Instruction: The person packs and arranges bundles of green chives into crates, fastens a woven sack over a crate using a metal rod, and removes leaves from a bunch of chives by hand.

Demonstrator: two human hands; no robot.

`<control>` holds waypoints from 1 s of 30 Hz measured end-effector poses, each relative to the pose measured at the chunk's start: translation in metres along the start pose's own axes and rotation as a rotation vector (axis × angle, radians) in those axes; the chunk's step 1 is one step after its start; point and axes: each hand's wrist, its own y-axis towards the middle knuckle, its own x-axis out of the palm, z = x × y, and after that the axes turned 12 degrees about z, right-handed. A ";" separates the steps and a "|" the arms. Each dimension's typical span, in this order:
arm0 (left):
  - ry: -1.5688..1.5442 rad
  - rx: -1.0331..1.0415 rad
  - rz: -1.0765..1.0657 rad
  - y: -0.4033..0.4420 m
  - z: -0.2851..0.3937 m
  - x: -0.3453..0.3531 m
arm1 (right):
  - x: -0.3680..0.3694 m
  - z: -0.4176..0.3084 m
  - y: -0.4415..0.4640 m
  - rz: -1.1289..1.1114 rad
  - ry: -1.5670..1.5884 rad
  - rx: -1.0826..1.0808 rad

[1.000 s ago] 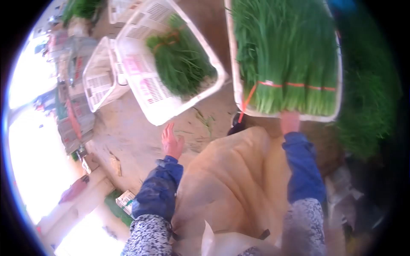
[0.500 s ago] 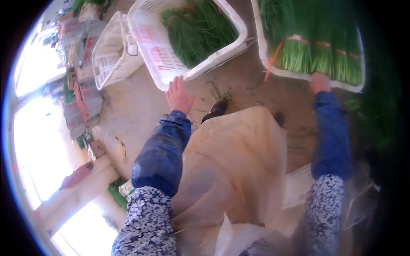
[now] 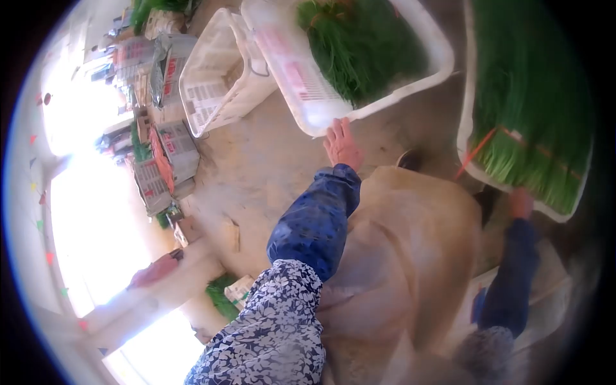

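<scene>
My left hand (image 3: 343, 144) reaches to the near edge of a white plastic crate (image 3: 311, 122), fingers stretched out and touching or nearly touching its rim. Inside that crate lie loose-looking bunches of long green stalks (image 3: 346, 58). On the right, my right hand (image 3: 521, 204) is closed at the near rim of a second white crate (image 3: 463, 138). Its fingers are blurred and partly hidden. This second crate is packed with leafy green bundles (image 3: 520, 154) tied with red bands, their pale cut ends towards me.
Another white crate (image 3: 212, 96) stands tilted at the left of the first one. Grey crates (image 3: 176, 147) and boxes line the left side. A brown apron (image 3: 410, 244) covers my front above the dirt-strewn floor (image 3: 256, 167). A pale container (image 3: 545, 289) sits at lower right.
The view has swung, moving the scene rightward. My right hand and the second crate have come closer to my body. My left hand remains by the first crate's corner.
</scene>
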 end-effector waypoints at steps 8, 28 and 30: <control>-0.195 0.213 -0.096 -0.002 -0.053 -0.031 | 0.041 -0.042 -0.090 -0.027 -0.107 0.110; -0.533 0.380 -0.680 -0.092 -0.269 0.024 | 0.138 -0.046 -0.100 0.179 0.138 0.223; -0.520 0.545 -0.637 -0.096 -0.287 0.033 | 0.134 -0.052 -0.133 0.054 0.177 0.267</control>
